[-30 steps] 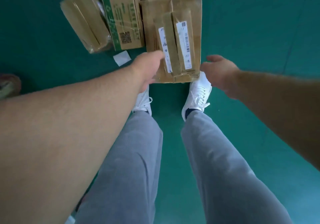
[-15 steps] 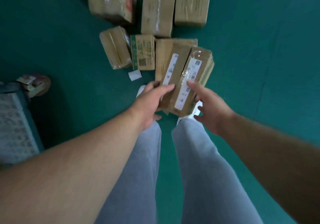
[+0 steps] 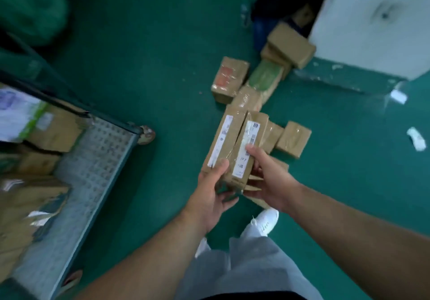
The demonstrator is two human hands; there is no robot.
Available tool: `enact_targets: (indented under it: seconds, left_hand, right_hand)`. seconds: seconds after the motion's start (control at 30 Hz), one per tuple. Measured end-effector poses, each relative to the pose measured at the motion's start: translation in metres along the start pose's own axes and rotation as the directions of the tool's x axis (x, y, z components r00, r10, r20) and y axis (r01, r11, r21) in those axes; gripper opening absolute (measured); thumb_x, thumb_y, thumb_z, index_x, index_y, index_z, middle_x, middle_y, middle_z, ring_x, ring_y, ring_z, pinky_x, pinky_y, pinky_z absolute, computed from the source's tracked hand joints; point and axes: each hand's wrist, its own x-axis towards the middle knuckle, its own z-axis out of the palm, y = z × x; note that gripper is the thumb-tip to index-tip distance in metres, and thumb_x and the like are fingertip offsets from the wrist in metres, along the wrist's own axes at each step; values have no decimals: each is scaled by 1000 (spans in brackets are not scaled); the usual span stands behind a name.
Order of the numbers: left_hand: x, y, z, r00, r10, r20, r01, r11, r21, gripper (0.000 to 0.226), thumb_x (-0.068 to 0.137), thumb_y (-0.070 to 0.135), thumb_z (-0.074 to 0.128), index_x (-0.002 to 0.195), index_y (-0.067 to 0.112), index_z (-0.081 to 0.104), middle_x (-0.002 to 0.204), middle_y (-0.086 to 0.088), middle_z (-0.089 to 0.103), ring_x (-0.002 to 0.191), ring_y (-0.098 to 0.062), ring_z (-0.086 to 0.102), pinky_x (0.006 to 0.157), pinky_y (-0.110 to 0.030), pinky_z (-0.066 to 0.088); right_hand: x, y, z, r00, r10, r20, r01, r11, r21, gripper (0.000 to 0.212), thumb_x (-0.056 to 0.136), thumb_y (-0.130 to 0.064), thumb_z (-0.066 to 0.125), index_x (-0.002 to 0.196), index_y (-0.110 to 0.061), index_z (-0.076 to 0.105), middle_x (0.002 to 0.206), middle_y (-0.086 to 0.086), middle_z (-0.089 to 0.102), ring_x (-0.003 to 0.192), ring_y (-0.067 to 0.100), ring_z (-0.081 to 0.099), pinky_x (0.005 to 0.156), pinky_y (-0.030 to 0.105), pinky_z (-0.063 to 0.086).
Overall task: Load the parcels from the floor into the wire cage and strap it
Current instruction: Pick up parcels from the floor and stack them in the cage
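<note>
- Up they came! A second ago both long parcels lay flat on the floor by my feet; by this moment they were off the ground and in my grip, side by side.
- My left hand held the left parcel, thumb pressed on top near the end of its white label and fingers curled underneath.
- My right hand gripped the right parcel the same way, thumb on the label, fingers wrapped below.
- There looked to be more cardboard under my right palm, but the view was blurred there, so I could not tell whether that was a third piece coming along.
- My view had swung left too: the wire cage came into sight at my left, with brown cartons already lying inside it.
- The held pair hung over the green floor, well apart from the cage, so I judged the pick done and the carry across still to do.
- Plenty stayed behind: a small taped box just beyond the pair, a red-marked box, a green-wrapped parcel and a box by the white wall.
- So loading was partway by my reckoning, and strapping was nowhere near yet.
</note>
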Motion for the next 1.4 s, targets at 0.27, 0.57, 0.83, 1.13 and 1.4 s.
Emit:
enact_targets:
  seconds: [0.27,0.57,0.83,1.13,1.4]
  left_hand:
    - [-100,26,-169,976,127,-179,-159,972,-176,82,63,52,84,137,30,56,123,-2,74,111,-26,71,81,-36,56]
    - [-220,17,-451,906,225,-358,-330,906,-265,75,81,64,68,138,17,54,99,-1,75,77,-14,70,68,-28,51]
    - [-290,18,-586,802,248,-544,-481,807,-342,71,66,76,69,119,29,73,116,-7,76,107,-25,70,93,-41,56]
    - [-272,104,-664,797,209,-566,-468,807,-361,67,68,66,74,117,20,71,110,-9,77,109,-30,70,89,-44,58]
    - [-232,230,-717,737,233,-635,-524,790,-319,62,63,56,74,112,19,73,102,-8,78,98,-26,68,80,-37,54]
  right_hand:
    - [-36,41,180,992,-5,130,35,972,-231,101,56,-83,77,139,-31,57,137,5,62,126,31,57,97,57,49]
    - [-40,99,441,946,-38,323,203,843,-498,74,60,-77,77,122,-38,68,127,1,62,114,21,62,104,48,49]
    - [-40,154,587,878,180,442,188,721,-667,78,63,-67,68,133,-33,61,125,5,63,106,24,63,78,40,50]
    - [23,117,685,826,307,472,181,648,-739,64,74,-69,63,132,-42,58,135,8,64,122,32,64,108,55,45]
    - [101,39,789,769,375,518,230,594,-771,91,54,-69,87,132,-26,67,128,10,71,121,33,66,102,51,53]
